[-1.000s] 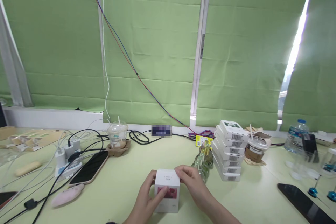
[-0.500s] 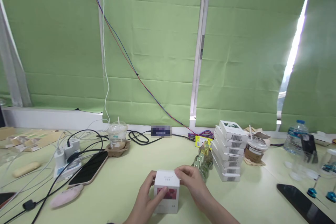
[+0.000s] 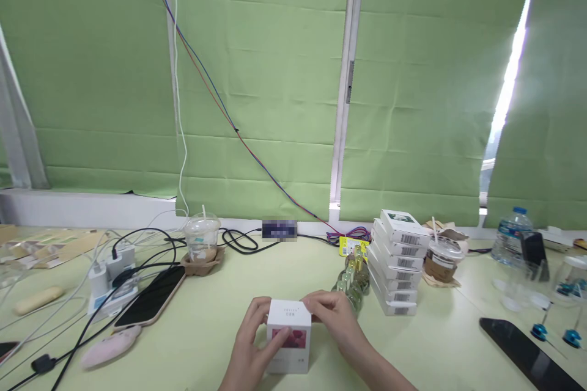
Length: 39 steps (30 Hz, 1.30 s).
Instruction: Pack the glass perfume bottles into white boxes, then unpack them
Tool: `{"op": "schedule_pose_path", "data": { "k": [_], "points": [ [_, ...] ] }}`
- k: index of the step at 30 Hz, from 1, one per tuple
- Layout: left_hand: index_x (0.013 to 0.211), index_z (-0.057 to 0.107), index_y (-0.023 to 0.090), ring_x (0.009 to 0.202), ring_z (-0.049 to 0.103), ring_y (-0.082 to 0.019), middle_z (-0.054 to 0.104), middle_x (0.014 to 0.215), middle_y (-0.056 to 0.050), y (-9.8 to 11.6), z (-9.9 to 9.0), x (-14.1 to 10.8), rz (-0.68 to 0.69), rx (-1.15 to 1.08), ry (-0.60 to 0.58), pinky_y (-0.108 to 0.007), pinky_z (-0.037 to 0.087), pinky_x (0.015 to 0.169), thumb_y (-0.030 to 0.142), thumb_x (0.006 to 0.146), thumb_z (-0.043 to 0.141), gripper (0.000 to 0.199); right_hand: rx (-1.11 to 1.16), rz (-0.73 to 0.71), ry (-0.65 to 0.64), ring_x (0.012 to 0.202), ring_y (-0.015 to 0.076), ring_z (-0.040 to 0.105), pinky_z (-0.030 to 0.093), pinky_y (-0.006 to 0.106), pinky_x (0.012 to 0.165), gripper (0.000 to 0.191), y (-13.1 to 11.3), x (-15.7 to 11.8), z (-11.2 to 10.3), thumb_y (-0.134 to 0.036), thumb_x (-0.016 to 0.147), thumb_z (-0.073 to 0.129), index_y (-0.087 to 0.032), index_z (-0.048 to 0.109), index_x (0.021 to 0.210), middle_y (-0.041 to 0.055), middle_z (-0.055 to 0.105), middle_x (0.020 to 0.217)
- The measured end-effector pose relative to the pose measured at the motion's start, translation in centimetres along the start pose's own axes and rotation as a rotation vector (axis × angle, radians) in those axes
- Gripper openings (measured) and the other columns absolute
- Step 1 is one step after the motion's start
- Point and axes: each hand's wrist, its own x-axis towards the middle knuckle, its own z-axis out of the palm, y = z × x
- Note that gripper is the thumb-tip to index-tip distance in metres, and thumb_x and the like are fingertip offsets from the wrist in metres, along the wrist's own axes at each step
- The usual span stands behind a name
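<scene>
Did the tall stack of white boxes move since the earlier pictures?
No. The stack of boxes stands just as far right of the white post; the whole picture only slid slightly left.

Pale-green table (image 3: 275, 278): white box (image 3: 290, 359), box stack (image 3: 402, 272), water bottle (image 3: 509, 239), pink object (image 3: 111, 347), black-screened phone (image 3: 158, 294).

From here it looks like an office: a pale worktable (image 3: 197, 342), a loaded power strip (image 3: 121, 294) at ten o'clock, a takeaway cup (image 3: 441, 265) at two, green window blinds (image 3: 261, 73) straight ahead at twelve.
</scene>
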Motion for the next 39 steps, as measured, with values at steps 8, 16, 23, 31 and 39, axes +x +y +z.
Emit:
{"op": "schedule_pose_path", "data": {
  "k": [8,16,23,31,39],
  "points": [
    [0.081,0.072,0.024,0.085,0.059,-0.024,0.060,0.090,-0.005,0.0,0.3,-0.2,-0.006,0.045,0.149,-0.030,0.049,0.074,0.053,0.070,0.072,0.030,-0.360,-0.270,-0.030,0.078,0.0227,0.066,0.052,0.031,0.064,0.040,-0.2,0.0,-0.7,-0.050,0.085,0.058,-0.019,0.080,0.071,0.0112,0.072,0.081],
    [0.081,0.072,0.025,0.082,0.058,-0.023,0.059,0.087,-0.003,-0.7,0.3,-0.2,0.016,0.035,0.193,-0.029,0.049,0.072,0.047,0.067,0.077,0.027,-0.107,-0.054,-0.072,0.078,0.0232,0.066,0.053,0.032,0.065,0.035,0.0,0.4,-0.6,-0.051,0.073,0.070,-0.017,0.080,0.067,0.0115,0.071,0.083],
    [0.102,0.060,0.027,0.090,0.059,-0.022,0.061,0.096,-0.001,-1.0,0.8,-0.4,-0.018,-0.082,0.243,-0.031,0.051,0.076,0.040,0.068,0.078,0.041,-0.008,0.022,-0.065,0.072,0.0200,0.063,0.052,0.031,0.064,0.033,-0.3,0.3,-0.4,-0.049,0.068,0.075,-0.017,0.079,0.063,0.0091,0.069,0.080],
    [0.098,0.064,0.024,0.093,0.062,-0.026,0.066,0.099,-0.004,-0.8,0.4,0.0,-0.022,-0.049,0.138,-0.032,0.050,0.078,0.043,0.069,0.076,0.037,0.042,0.063,-0.069,0.074,0.0208,0.064,0.052,0.030,0.066,0.035,-0.2,0.2,-0.4,-0.050,0.066,0.077,-0.016,0.080,0.069,0.0093,0.072,0.080],
    [0.098,0.058,0.025,0.085,0.060,-0.023,0.065,0.094,-0.002,-0.3,-0.4,0.3,-0.047,-0.012,-0.044,-0.031,0.046,0.079,0.039,0.075,0.069,0.029,-0.060,-0.021,-0.035,0.068,0.0198,0.062,0.049,0.029,0.062,0.031,0.1,0.4,-0.3,-0.045,0.069,0.074,-0.015,0.077,0.071,0.0081,0.073,0.071]
  ]
}}
